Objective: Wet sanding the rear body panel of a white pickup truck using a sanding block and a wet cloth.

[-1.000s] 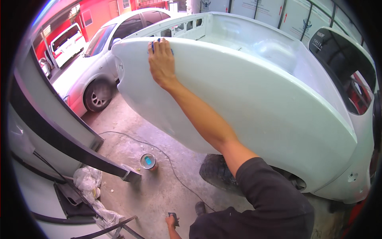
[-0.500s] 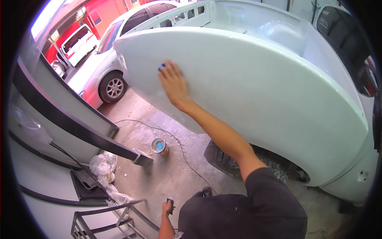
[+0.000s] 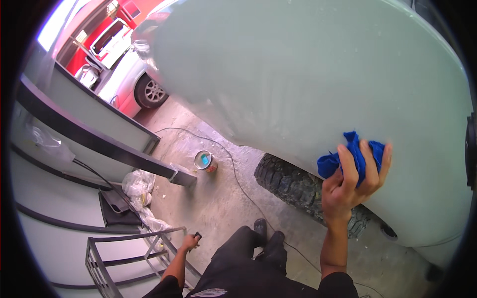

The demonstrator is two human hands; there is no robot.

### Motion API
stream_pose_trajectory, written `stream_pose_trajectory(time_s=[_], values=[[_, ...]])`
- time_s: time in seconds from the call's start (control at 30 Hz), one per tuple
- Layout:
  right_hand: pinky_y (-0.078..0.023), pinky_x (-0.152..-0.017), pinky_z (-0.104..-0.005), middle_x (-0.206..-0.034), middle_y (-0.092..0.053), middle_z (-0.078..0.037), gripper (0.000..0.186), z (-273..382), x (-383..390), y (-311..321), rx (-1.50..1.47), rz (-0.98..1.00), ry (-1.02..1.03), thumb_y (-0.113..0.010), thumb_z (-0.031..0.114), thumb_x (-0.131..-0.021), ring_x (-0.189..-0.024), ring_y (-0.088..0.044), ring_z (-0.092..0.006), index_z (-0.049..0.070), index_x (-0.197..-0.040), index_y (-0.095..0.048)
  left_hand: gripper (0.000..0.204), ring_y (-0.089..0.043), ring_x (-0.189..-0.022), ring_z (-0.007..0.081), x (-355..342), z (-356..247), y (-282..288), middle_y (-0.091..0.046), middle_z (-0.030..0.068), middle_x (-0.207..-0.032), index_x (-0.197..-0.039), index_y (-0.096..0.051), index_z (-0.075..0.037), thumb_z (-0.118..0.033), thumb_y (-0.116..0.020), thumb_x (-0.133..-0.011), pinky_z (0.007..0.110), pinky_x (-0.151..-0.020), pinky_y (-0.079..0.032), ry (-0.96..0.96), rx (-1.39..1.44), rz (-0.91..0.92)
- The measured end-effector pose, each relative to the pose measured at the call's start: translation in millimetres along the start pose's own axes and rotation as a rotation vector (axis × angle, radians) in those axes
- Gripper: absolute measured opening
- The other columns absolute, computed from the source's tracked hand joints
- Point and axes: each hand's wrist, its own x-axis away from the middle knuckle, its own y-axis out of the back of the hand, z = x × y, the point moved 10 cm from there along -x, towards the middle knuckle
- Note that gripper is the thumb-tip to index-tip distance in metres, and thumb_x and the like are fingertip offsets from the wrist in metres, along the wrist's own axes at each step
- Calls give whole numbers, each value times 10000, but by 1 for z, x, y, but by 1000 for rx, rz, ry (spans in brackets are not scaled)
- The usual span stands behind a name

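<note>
My right hand [image 3: 353,184] presses a crumpled blue cloth [image 3: 365,158] against the pale body panel [image 3: 278,74] of a pickup truck, low and above the rear tyre [image 3: 283,181]. Its fingers are spread over the cloth, which bulges out between them. Down by my left side, away from the truck, my left hand [image 3: 190,242] is closed around a small dark flat object [image 3: 198,235]. Most of that object is covered by the fingers, so its kind cannot be made out.
An open can [image 3: 205,161] with something light blue inside stands on the concrete floor, near a long cable [image 3: 231,164]. To the left are a metal frame stand [image 3: 119,241], plastic sheeting [image 3: 139,184] and a dark beam [image 3: 109,144]. Another car [image 3: 121,87] is parked behind.
My right hand has moved from the panel's upper left down to its lower right, and more of the blue cloth shows. My view has come closer to the panel. My left hand stays low.
</note>
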Motion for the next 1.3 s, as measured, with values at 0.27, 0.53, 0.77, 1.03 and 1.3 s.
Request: stream_pose_trajectory(time_s=[0.27,0.53,0.77,1.03,1.3], values=[[-550,-845,-488,-1135,-555,-131,157,-4,19,19,-380,-18,182,-656,314,-1012,-1071,-585,-328,194,-1098,-603,253,-740,-813,225,57,-169,-51,-753,136,-883,-1145,-709,-30,-212,-601,-1005,385,-779,-560,-444,-225,264],[-439,-494,-366,-617,-581,-100,332,16,151,-49,-937,423,-350,-649,221,-954,-521,-581,-245,42,-683,-578,298,-734,-888,176,88,-265,-116,-751,104,-965,-1245,-676,9,-188,-540,-1067,338,-785,-576,-470,76,371],[-486,-613,-465,-642,-635,-194,290,66,387,-143,-729,933,-945,-576,179,-980,-617,-660,-393,4,-758,-643,317,-719,-863,184,56,-342,-157,-744,160,-981,-1165,-685,18,-247,-576,-1031,337,-796,-559,-146,777,455],[-542,-806,-451,-976,-741,-207,357,143,422,-239,-824,1418,-810,-671,434,-951,-960,-713,-402,100,-1042,-761,309,-692,-795,150,-37,-367,-29,-749,165,-944,-1240,-634,13,-148,-683,-981,313,-680,-559,-609,334,147],[-504,-667,-328,-780,-706,-67,374,291,475,-383,-767,1546,-930,-676,371,-984,-693,-625,-139,4,-973,-751,925,-530,-1290,181,-195,-286,77,-498,106,-1517,-1638,-275,-160,-287,-801,-888,361,-900,-539,-480,1079,767]])
